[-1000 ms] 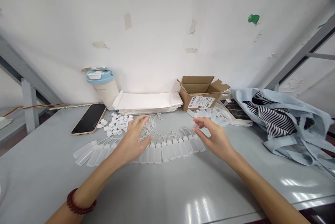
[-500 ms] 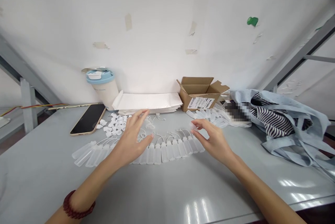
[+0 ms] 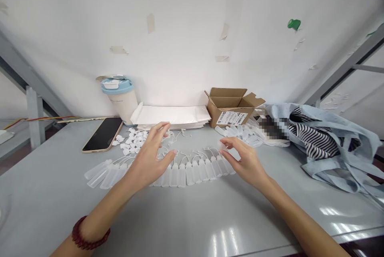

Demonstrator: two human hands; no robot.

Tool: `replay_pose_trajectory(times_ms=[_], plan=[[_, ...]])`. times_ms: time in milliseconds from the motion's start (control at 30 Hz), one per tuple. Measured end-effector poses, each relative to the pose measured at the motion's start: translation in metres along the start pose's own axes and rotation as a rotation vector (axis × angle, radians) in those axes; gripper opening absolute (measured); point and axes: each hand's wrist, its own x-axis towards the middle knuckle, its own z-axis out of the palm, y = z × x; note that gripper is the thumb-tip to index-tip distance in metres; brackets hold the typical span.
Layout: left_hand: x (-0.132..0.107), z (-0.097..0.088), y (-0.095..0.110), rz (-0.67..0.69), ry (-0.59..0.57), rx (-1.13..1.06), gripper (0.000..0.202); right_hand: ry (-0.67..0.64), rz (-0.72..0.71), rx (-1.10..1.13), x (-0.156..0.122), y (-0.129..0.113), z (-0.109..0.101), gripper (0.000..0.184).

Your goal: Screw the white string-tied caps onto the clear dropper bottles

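Observation:
A curved row of translucent plastic tubes with thin white loops (image 3: pixel 198 171) lies across the middle of the table. My left hand (image 3: pixel 151 157) hovers over the row's left half, thumb and fingers apart with nothing between them, and hides some tubes. At the row's right end is my right hand (image 3: pixel 244 159), its thumb and forefinger curved with a gap between the tips; I make out nothing held there. Small white caps (image 3: pixel 132 141) lie heaped just left of my left hand. Loose white loops (image 3: pixel 177 135) rest behind the row.
Along the wall stand a blue-lidded cup (image 3: pixel 120 103), a stack of white envelopes (image 3: pixel 174 115) and an open cardboard box (image 3: pixel 226 115). More clear tubes (image 3: pixel 237 132) lie before the box. A phone (image 3: pixel 102 135) is at the left, a light blue cloth bag (image 3: pixel 324 145) at the right.
The view has shifted slightly, so the things on the table appear a little farther right. Both hands keep nearly the same pose and place.

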Motion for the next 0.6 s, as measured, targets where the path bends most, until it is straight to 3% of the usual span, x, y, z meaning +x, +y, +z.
replay_pose_trajectory(times_ms=[167,300,367,600], plan=[[0.000,-0.001,0.002,-0.034,-0.080,0.016,0.054,0.006,-0.019,-0.004,0.001,0.000,0.001,0.014],[0.000,-0.004,0.006,0.028,0.023,-0.066,0.052,0.016,-0.029,0.006,0.000,-0.001,0.000,0.014],[-0.003,-0.005,0.010,0.081,0.019,-0.113,0.051,0.010,-0.017,0.020,0.000,-0.003,-0.001,0.014],[-0.019,-0.003,0.024,0.143,-0.180,-0.302,0.050,-0.040,-0.024,0.125,-0.003,-0.013,0.003,0.020]])
